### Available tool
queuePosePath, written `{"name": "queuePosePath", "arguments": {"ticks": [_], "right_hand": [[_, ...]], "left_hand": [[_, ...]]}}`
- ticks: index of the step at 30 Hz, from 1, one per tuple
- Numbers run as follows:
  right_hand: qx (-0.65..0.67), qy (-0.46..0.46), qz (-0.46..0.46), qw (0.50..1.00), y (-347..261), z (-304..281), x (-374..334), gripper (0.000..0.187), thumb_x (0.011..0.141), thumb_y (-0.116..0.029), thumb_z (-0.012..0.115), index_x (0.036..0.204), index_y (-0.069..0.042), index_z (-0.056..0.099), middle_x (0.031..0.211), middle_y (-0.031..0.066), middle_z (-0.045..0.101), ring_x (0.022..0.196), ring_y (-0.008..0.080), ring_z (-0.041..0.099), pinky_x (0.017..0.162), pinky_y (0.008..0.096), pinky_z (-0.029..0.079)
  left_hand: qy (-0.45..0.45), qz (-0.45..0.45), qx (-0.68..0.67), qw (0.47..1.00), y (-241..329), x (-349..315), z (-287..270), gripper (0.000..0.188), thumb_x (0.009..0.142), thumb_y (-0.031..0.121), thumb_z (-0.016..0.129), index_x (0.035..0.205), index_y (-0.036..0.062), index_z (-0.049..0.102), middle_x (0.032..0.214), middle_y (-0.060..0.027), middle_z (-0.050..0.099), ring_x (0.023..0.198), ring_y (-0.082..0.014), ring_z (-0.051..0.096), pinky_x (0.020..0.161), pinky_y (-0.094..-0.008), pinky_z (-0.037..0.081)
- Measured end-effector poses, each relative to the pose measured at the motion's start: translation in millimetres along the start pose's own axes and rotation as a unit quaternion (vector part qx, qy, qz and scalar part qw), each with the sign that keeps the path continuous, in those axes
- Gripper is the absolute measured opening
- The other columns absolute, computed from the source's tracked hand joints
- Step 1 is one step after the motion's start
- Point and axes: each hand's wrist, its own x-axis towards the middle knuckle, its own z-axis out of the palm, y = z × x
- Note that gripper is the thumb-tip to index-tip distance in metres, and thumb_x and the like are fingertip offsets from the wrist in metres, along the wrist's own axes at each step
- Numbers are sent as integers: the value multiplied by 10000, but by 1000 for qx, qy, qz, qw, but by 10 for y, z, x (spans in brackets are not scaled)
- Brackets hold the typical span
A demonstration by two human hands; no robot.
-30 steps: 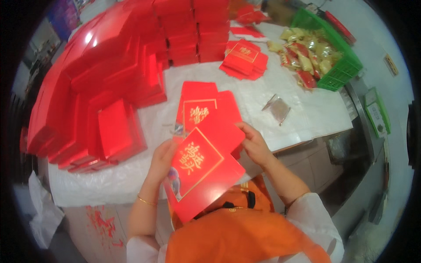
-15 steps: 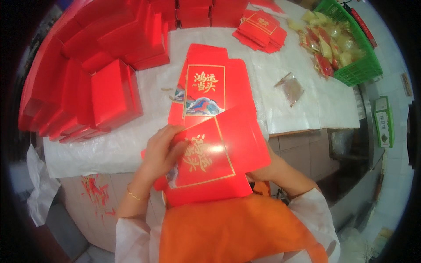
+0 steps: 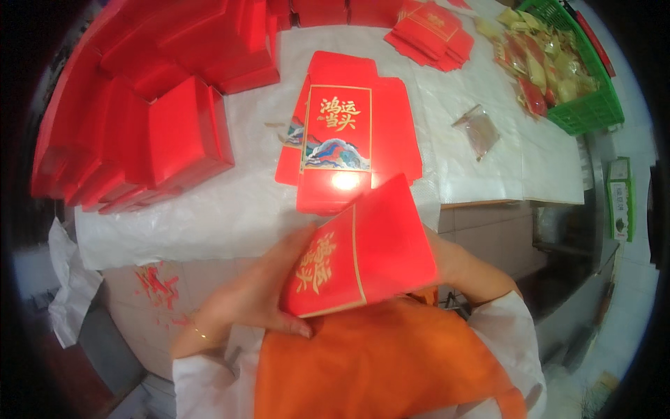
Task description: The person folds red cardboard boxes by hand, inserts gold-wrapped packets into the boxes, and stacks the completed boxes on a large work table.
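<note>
At far left, a white plastic sheet (image 3: 70,283) hangs below a bank of red boxes (image 3: 185,129) stacked along the white-covered tabletop (image 3: 209,234), with red scraps (image 3: 159,286) strewn on the tiled floor. My left grip (image 3: 262,293) grasps the left side of a red carton (image 3: 380,248), which tilts in front of my orange apron (image 3: 377,359), just off the tabletop's near edge, its gold lettering turned sideways. Beyond it, flat red cartons (image 3: 338,143) overlap, the top one showing a painted mountain scene. A pile of smaller red cards (image 3: 434,35) lies farther back. My right grip (image 3: 444,260) is mostly hidden behind the carton; I cannot tell how its fingers close. Farther right, a clear packet (image 3: 478,131) lies alone, near a green basket (image 3: 590,117) of yellow and red packets (image 3: 541,66).
</note>
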Motion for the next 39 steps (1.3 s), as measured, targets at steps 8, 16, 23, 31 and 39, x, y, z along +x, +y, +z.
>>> {"name": "queuePosePath", "arguments": {"ticks": [8,16,23,31,39], "right_hand": [[-132,213,-13,968,151,-46,164,883,737,-276,850,1476,-90,405,1460,173,459,1381,348,414,1159,466,315],[260,269,176,910,415,133,264,1163,766,-357,849,1580,19,109,1542,182,354,1434,274,335,1182,384,269],[310,336,94,884,201,199,259,982,830,-167,755,1585,-5,148,1499,136,390,1390,232,375,1142,381,327],[226,309,21,924,255,404,300,916,931,-318,704,1583,2,146,1550,151,363,1426,269,363,1143,390,326],[1,318,58,946,121,540,294,683,944,-406,679,1406,43,451,1312,236,588,1199,337,606,1001,393,474]], "left_hand": [[85,-24,-443,892,-565,152,113,1171,642,328,882,1555,-18,234,1555,-139,349,1448,-272,326,1180,-400,278],[81,-9,-637,766,-1169,519,665,1003,729,276,834,1516,-25,289,1450,-118,433,1343,-246,427,1127,-390,346],[112,-6,-565,817,-939,483,655,854,790,246,788,1465,-32,345,1369,-121,493,1259,-246,488,1085,-382,383],[382,-10,-171,908,-296,160,605,685,852,220,732,1400,-39,413,1281,-134,554,1168,-255,544,1039,-372,417],[507,31,-116,853,-466,642,529,598,956,338,599,1373,-46,407,1225,-183,558,1137,-286,548,984,-403,442]]}}
